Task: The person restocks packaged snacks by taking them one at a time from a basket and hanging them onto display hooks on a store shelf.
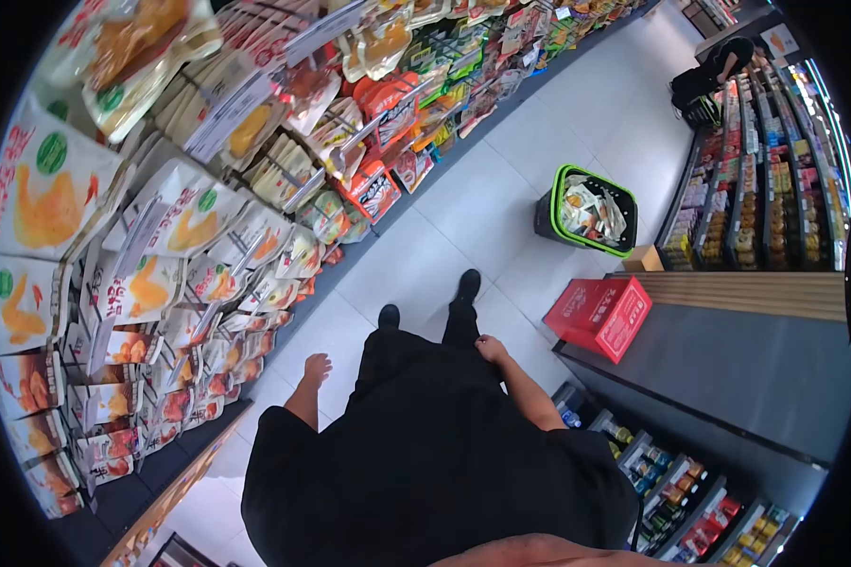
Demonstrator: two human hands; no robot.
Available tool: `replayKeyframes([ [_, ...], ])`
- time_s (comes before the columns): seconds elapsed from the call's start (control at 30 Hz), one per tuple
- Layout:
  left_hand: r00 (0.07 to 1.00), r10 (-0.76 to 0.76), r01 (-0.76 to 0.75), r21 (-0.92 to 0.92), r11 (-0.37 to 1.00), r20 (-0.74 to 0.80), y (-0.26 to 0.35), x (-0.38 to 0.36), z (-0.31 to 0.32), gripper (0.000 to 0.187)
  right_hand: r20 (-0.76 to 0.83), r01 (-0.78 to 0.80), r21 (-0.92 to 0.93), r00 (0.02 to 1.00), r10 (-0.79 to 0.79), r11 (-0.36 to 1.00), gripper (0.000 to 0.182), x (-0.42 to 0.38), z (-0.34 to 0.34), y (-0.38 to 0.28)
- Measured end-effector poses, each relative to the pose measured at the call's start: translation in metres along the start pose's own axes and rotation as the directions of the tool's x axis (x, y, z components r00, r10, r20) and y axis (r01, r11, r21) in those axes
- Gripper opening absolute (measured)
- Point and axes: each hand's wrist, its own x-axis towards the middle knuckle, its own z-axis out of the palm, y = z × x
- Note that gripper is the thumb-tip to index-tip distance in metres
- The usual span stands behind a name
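My left hand [319, 367] hangs beside my body over the pale floor, fingers somewhat apart and nothing in it. Nearest to it is the rack of hanging food packets [199, 283], which it does not touch. My right hand [489, 348] is down by my right thigh, its fingers curled in; nothing shows in it. Ahead on the floor stands a black shopping basket [559, 230] with a bright green rim, away from both hands. Inside it lie several packets [591, 210], mostly white.
A red carton [598, 317] sits at the end of a grey counter [728, 364] on my right. Stocked shelves [766, 170] line the far right, where a person in dark clothing [719, 71] bends. More shelved goods [681, 482] stand at lower right. Pale floor tiles [425, 236] run between.
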Motion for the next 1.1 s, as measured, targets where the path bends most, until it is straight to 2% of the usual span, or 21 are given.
replayKeyframes([
  [0.13, 0.998, 0.017, -0.018, -0.018, 1.000, -0.066, 0.036, -0.018, 0.045, 0.026, -0.024, 0.025, 0.011, 0.999, -0.024, 1.000, 0.035, 0.061, -0.036, 0.005],
  [0.23, 0.997, 0.071, -0.071, 0.014, 0.997, -0.037, 0.079, -0.042, 0.108, 0.027, -0.004, 0.056, 0.047, 0.998, -0.056, 0.997, 0.035, 0.096, -0.097, 0.008],
  [0.4, 0.953, 0.289, -0.301, 0.201, 0.932, 0.091, 0.178, -0.084, 0.217, 0.030, -0.068, 0.025, 0.039, 0.997, -0.022, 0.999, 0.034, 0.145, -0.171, 0.049],
  [0.43, 0.950, 0.302, -0.312, 0.198, 0.929, 0.081, 0.200, -0.087, 0.238, 0.030, -0.090, 0.026, 0.069, 0.996, -0.020, 0.997, 0.031, 0.150, -0.185, 0.060],
  [0.47, 0.920, 0.379, -0.392, 0.201, 0.898, 0.098, 0.218, -0.094, 0.258, 0.031, -0.087, 0.037, 0.071, 0.996, -0.031, 0.997, 0.031, 0.157, -0.196, 0.071],
  [0.5, 0.886, 0.449, -0.464, 0.204, 0.862, 0.115, 0.232, -0.102, 0.276, 0.032, -0.097, 0.052, 0.162, 0.995, -0.037, 0.985, 0.029, 0.164, -0.205, 0.085],
  [0.53, 0.887, 0.450, -0.462, 0.210, 0.862, 0.103, 0.247, -0.112, 0.294, 0.032, -0.106, 0.067, 0.255, 0.993, -0.041, 0.965, 0.026, 0.171, -0.213, 0.097],
  [0.57, 0.851, 0.507, -0.526, 0.214, 0.823, 0.138, 0.262, -0.124, 0.311, 0.032, -0.099, 0.073, 0.261, 0.994, -0.049, 0.963, 0.026, 0.175, -0.220, 0.108],
  [0.6, 0.810, 0.559, -0.586, 0.216, 0.781, 0.175, 0.270, -0.129, 0.324, 0.032, -0.016, 0.026, 0.387, 1.000, -0.022, 0.922, 0.024, 0.177, -0.229, 0.119],
  [0.63, 0.813, 0.558, -0.583, 0.222, 0.782, 0.168, 0.276, -0.135, 0.335, 0.032, 0.070, -0.032, 0.500, 0.998, -0.004, 0.865, 0.021, 0.178, -0.236, 0.130],
  [0.67, 0.793, 0.576, -0.609, 0.255, 0.751, 0.199, 0.279, -0.136, 0.344, 0.031, 0.075, -0.032, 0.503, 0.997, -0.007, 0.864, 0.021, 0.176, -0.242, 0.139],
  [0.7, 0.772, 0.592, -0.636, 0.288, 0.716, 0.233, 0.283, -0.137, 0.351, 0.029, 0.118, -0.112, 0.575, 0.992, 0.053, 0.810, 0.020, 0.175, -0.248, 0.148],
  [0.77, 0.787, 0.571, -0.617, 0.332, 0.714, 0.236, 0.280, -0.131, 0.362, 0.029, 0.173, -0.229, 0.650, 0.973, 0.153, 0.725, 0.018, 0.172, -0.258, 0.161],
  [0.8, 0.800, 0.550, -0.599, 0.370, 0.711, 0.239, 0.275, -0.122, 0.363, 0.029, 0.178, -0.234, 0.656, 0.972, 0.154, 0.718, 0.018, 0.174, -0.260, 0.168],
  [0.87, 0.826, 0.506, -0.563, 0.422, 0.711, 0.249, 0.260, -0.102, 0.355, 0.029, 0.163, -0.250, 0.766, 0.967, 0.196, 0.592, 0.018, 0.180, -0.257, 0.184],
  [0.93, 0.905, 0.380, -0.424, 0.499, 0.756, 0.193, 0.252, -0.092, 0.347, 0.031, 0.164, -0.261, 0.787, 0.962, 0.218, 0.558, 0.018, 0.178, -0.259, 0.184],
  [1.0, 0.961, 0.249, -0.276, 0.485, 0.830, 0.121, 0.250, -0.081, 0.338, 0.032, 0.187, -0.297, 0.815, 0.948, 0.259, 0.497, 0.018, 0.173, -0.262, 0.183],
  [1.07, 0.974, 0.197, -0.227, 0.480, 0.847, 0.113, 0.252, -0.070, 0.339, 0.031, 0.197, -0.316, 0.827, 0.938, 0.287, 0.465, 0.017, 0.174, -0.263, 0.183],
  [1.1, 0.987, 0.149, -0.161, 0.482, 0.861, 0.063, 0.259, -0.067, 0.346, 0.031, 0.151, -0.252, 0.836, 0.960, 0.236, 0.488, 0.017, 0.181, -0.258, 0.189],
])
